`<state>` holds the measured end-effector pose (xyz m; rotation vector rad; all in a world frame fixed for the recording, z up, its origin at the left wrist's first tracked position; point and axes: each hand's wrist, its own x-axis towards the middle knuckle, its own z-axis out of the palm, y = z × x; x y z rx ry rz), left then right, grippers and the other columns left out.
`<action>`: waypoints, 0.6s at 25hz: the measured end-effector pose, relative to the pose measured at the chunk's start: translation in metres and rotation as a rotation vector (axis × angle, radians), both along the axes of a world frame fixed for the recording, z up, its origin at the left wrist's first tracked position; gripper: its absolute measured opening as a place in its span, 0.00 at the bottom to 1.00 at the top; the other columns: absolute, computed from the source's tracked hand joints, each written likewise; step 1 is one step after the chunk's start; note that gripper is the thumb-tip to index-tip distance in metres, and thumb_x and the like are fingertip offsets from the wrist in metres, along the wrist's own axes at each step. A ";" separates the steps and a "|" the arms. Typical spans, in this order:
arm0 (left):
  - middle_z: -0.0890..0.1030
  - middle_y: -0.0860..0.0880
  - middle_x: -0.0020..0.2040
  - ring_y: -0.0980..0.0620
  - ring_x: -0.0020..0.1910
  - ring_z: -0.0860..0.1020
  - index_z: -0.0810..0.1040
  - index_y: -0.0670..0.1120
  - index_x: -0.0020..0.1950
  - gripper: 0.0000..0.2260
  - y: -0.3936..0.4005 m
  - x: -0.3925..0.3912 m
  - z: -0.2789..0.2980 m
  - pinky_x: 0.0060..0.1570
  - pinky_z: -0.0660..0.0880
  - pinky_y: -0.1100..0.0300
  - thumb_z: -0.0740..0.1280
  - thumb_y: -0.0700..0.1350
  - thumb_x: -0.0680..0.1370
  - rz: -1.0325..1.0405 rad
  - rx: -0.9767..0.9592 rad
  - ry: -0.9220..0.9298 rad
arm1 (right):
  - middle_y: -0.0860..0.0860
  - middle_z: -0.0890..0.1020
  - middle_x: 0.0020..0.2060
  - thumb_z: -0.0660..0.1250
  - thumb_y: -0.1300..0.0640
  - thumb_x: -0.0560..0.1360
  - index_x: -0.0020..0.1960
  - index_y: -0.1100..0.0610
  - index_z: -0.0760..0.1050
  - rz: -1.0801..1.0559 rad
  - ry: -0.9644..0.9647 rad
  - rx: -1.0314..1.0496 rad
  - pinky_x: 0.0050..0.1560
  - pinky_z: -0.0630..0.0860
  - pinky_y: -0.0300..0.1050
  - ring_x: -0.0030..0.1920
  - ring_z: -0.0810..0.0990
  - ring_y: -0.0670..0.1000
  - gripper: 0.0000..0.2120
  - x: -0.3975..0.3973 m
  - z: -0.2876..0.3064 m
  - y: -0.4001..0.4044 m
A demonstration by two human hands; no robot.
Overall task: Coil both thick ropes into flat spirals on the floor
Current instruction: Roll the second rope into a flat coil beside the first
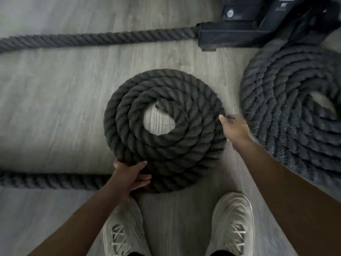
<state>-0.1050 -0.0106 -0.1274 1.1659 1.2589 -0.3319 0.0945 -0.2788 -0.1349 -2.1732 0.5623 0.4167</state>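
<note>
Left hand [132, 175] grip clamped on near rim of centre coil [164, 130], where its loose tail [51, 181] runs straight left along the floor [55, 108]. Right hand [233, 127], fingers apart, rests beside the right rim. Finished coil [295, 115] lies farther right.

Both rope coils, the centre coil [164, 130] and the right coil [295, 111], are charcoal with twisted strands; floor [55, 98] pale grey woodgrain; shoes [234, 224] off-white; metal base [249, 32] black
</note>
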 end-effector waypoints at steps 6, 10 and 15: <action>0.77 0.40 0.54 0.48 0.36 0.77 0.59 0.48 0.78 0.36 0.071 0.040 0.026 0.31 0.80 0.54 0.75 0.46 0.76 -0.117 0.475 -0.028 | 0.60 0.63 0.76 0.61 0.43 0.82 0.82 0.47 0.51 0.017 0.010 0.039 0.68 0.70 0.58 0.73 0.67 0.65 0.34 -0.111 -0.001 0.023; 0.81 0.43 0.55 0.49 0.45 0.80 0.60 0.50 0.80 0.36 0.110 0.068 0.022 0.47 0.81 0.47 0.74 0.47 0.76 -0.157 0.393 -0.096 | 0.55 0.55 0.81 0.62 0.46 0.82 0.83 0.53 0.41 0.078 -0.008 0.131 0.74 0.59 0.48 0.80 0.56 0.56 0.40 -0.174 0.008 0.041; 0.78 0.42 0.67 0.43 0.55 0.82 0.60 0.54 0.79 0.41 0.110 0.067 0.009 0.41 0.80 0.51 0.78 0.39 0.72 -0.050 0.314 -0.095 | 0.58 0.47 0.82 0.57 0.50 0.85 0.82 0.58 0.35 0.140 0.061 0.118 0.76 0.52 0.47 0.81 0.49 0.56 0.38 -0.146 0.005 0.036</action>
